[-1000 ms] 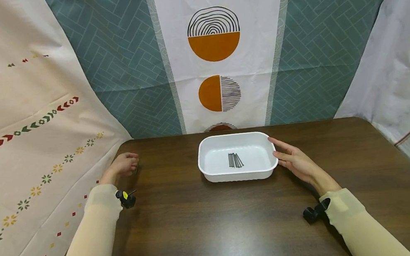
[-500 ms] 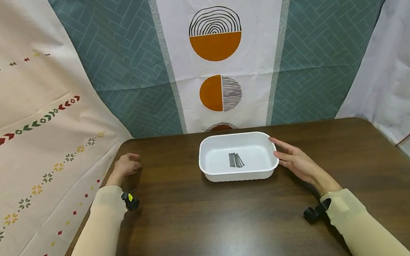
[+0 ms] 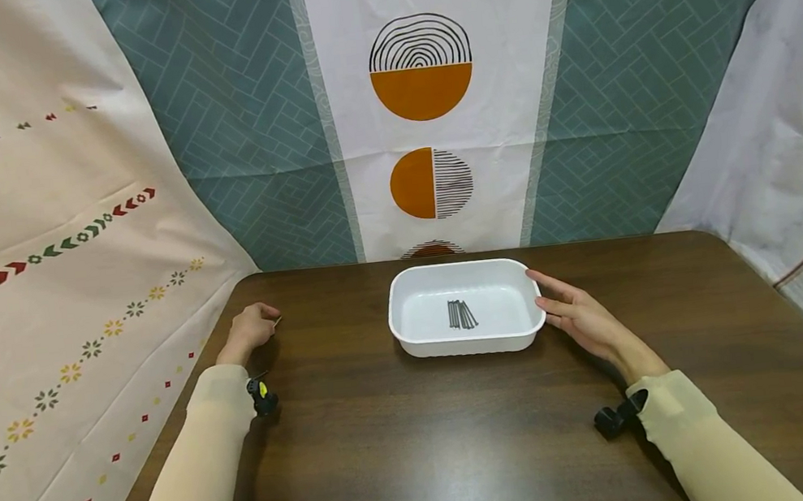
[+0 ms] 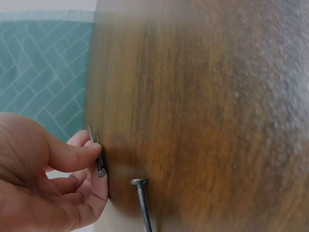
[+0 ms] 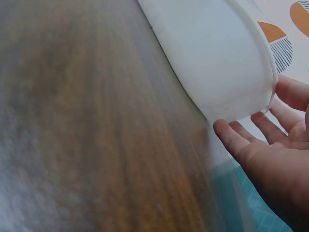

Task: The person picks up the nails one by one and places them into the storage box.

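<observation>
I take the white rectangular plastic tray [image 3: 465,309] as my landmark, sitting mid-back on the dark brown wooden table [image 3: 436,443]. My left hand [image 3: 251,327] is well left of the tray, near the table's left edge, fingers curled, thumb and forefinger pinching a thin grey steel nail [image 4: 96,157]. My right hand [image 3: 580,315] sits against the tray's right end, fingers straight and relaxed, tips touching or just beside the rim; holding nothing. A small bundle of grey nails [image 3: 461,313] lies inside the tray, roughly centre. Progress, my judgement: several nails already in the tray, one in hand but far from it, and at least one more loose nail [image 4: 141,203] lying at the table's edge just beside the left hand, so collecting looks partly done, not finished. View differences: the head view gives the whole layout, both cream sleeves, the tray contents and the patterned fabric backdrop [image 3: 423,101] behind the tray, but the pinched nail is only a tiny glint there and the loose one isn't visible. The left wrist view shows the pinch clearly and the loose nail's head, yet no tray. The right wrist view shows the tray's outer wall [image 5: 217,58] and open right-hand fingers [image 5: 241,140] close to it, not the inside; contact there I can't settle.
</observation>
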Motion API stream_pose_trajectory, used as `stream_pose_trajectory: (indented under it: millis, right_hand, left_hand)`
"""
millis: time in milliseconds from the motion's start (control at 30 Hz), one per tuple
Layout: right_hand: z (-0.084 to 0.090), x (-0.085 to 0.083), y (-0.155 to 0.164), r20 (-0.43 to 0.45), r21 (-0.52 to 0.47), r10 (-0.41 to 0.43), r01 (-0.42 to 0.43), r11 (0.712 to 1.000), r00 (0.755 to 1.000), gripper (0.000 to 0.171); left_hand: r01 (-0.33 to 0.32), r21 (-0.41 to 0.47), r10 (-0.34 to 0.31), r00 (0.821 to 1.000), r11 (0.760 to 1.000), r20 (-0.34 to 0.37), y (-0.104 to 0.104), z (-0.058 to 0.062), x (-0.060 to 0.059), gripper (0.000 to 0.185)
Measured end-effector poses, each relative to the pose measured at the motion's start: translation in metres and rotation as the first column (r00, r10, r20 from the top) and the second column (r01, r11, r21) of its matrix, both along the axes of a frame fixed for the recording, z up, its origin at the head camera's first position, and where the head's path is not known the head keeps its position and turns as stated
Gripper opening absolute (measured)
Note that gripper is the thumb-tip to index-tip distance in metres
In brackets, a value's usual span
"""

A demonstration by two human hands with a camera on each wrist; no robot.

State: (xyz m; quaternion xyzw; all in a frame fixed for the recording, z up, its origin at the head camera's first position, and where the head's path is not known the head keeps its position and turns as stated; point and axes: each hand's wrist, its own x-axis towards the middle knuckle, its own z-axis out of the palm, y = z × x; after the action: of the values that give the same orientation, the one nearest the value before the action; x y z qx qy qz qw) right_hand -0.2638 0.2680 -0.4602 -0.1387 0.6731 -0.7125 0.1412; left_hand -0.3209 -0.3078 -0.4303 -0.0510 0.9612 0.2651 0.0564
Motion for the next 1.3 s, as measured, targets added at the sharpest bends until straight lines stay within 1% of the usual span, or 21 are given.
stream_pose_trajectory:
  millis: [200, 333, 500, 633, 733, 900, 1167, 1233, 1300]
  right_hand:
    - [-0.001, 0.000, 0.001, -0.006, -0.004, 0.000, 0.000, 1.000, 1.000, 0.065]
    - [-0.001, 0.000, 0.001, -0.006, -0.003, 0.001, -0.001, 1.000, 1.000, 0.065]
    - [-0.001, 0.000, 0.001, -0.006, 0.011, 0.004, -0.004, 1.000, 1.000, 0.065]
    - [-0.001, 0.000, 0.001, -0.007, 0.011, 0.003, -0.003, 1.000, 1.000, 0.065]
    - [-0.001, -0.001, 0.000, -0.005, 0.006, 0.002, -0.002, 1.000, 1.000, 0.065]
    - [-0.001, 0.000, 0.000, -0.005, 0.001, 0.002, -0.002, 1.000, 1.000, 0.065]
    - [0.000, 0.000, -0.001, -0.003, -0.004, 0.002, -0.002, 1.000, 1.000, 0.065]
    - [0.000, 0.000, -0.001, -0.002, -0.006, 0.000, 0.000, 1.000, 1.000, 0.065]
    - [0.000, 0.000, -0.001, -0.001, -0.006, -0.001, 0.001, 1.000, 1.000, 0.065]
  left_hand:
    - [-0.009, 0.030, 0.009, 1.000, 0.999, 0.002, 0.000, -0.002, 0.000, 0.038]
    - [0.008, 0.073, -0.007, 1.000, 0.997, -0.018, 0.001, 0.001, 0.002, 0.037]
    - [0.036, 0.137, -0.028, 0.998, 0.990, -0.063, 0.008, 0.005, 0.002, 0.036]
    - [0.045, 0.231, -0.028, 0.997, 0.972, -0.077, 0.015, 0.006, -0.001, 0.038]
    - [0.043, 0.303, -0.025, 0.998, 0.952, -0.062, 0.020, 0.008, -0.001, 0.038]
    - [0.045, 0.358, -0.031, 0.998, 0.933, -0.045, 0.030, 0.013, 0.000, 0.040]
    - [0.074, 0.418, -0.067, 0.997, 0.906, -0.031, 0.043, 0.018, 0.000, 0.041]
    - [0.088, 0.437, -0.082, 0.996, 0.895, -0.032, 0.046, 0.019, 0.000, 0.041]
    - [0.107, 0.464, -0.100, 0.994, 0.880, -0.039, 0.050, 0.020, 0.000, 0.041]
